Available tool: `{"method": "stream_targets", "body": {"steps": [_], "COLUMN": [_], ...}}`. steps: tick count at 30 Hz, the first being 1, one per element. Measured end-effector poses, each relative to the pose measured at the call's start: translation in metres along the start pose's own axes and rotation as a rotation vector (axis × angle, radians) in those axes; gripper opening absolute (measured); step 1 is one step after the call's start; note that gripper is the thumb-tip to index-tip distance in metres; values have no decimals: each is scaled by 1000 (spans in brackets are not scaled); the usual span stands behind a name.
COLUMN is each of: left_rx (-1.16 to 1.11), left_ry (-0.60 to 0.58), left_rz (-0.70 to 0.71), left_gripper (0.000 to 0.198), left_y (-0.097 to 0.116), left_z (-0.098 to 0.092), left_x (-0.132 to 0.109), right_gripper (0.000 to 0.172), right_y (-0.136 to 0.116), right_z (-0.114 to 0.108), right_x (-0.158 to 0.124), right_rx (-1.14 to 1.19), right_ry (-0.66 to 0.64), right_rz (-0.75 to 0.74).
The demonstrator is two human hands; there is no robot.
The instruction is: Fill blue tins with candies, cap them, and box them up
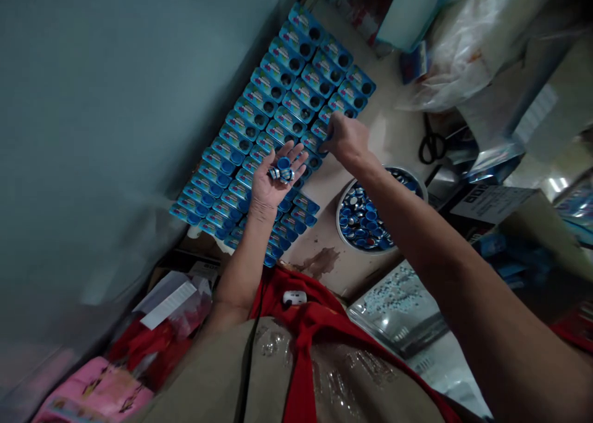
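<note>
My left hand (269, 193) is palm up with fingers stretched out, and several small blue-and-white caps (283, 171) rest in it. Beneath and beyond both hands lie slanted rows of blue printed packs (264, 77), many showing a dark round hole at one end. At the right edge of these rows, my right hand (347, 140) is closed in a pinch over a pack. A bit of blue shows at its fingertips, but whether that is a cap or the pack I cannot tell. Under my right forearm stands a round tub (340, 228) holding many blue and silver caps (365, 216).
Black-handled scissors (430, 148) lie right of the tub. Clear plastic bags (477, 40) and an open carton (537, 225) crowd the right side. A plain wall (115, 102) borders the left. Pink and red packets (97, 389) sit at lower left.
</note>
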State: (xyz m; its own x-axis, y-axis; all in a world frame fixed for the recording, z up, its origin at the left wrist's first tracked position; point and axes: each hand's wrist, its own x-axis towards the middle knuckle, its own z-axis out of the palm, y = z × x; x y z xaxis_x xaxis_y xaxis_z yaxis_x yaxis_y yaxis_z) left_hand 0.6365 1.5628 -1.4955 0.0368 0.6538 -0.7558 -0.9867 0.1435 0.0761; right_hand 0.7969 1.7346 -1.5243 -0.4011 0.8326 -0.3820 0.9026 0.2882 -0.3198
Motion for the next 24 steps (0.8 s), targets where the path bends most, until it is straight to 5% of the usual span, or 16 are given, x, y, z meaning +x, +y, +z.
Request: {"method": "stream_targets", "body": {"steps": [3, 10, 14, 19, 24], "left_rx": [27, 24, 24, 45, 23], "left_ry": [14, 185, 207, 59, -42], "left_rz": [-25, -84, -135, -150, -71], "left_gripper": [43, 24, 22, 33, 59], "left_y": [-7, -35, -51, -47, -29], "left_z": [0, -10, -17, -29, -33], "left_x": [-4, -6, -14, -32, -34], "right_gripper": [17, 20, 17, 12, 17], "right_y": [-19, -43, -29, -11, -16], "right_z": [-11, 15, 28, 24, 22], "right_x": [-26, -109, -132, -113, -66], "right_rx": [-82, 196, 338, 445, 110], "right_ry": [-31, 66, 73, 203, 131], "right_rz": [16, -371, -288, 23, -17]}}
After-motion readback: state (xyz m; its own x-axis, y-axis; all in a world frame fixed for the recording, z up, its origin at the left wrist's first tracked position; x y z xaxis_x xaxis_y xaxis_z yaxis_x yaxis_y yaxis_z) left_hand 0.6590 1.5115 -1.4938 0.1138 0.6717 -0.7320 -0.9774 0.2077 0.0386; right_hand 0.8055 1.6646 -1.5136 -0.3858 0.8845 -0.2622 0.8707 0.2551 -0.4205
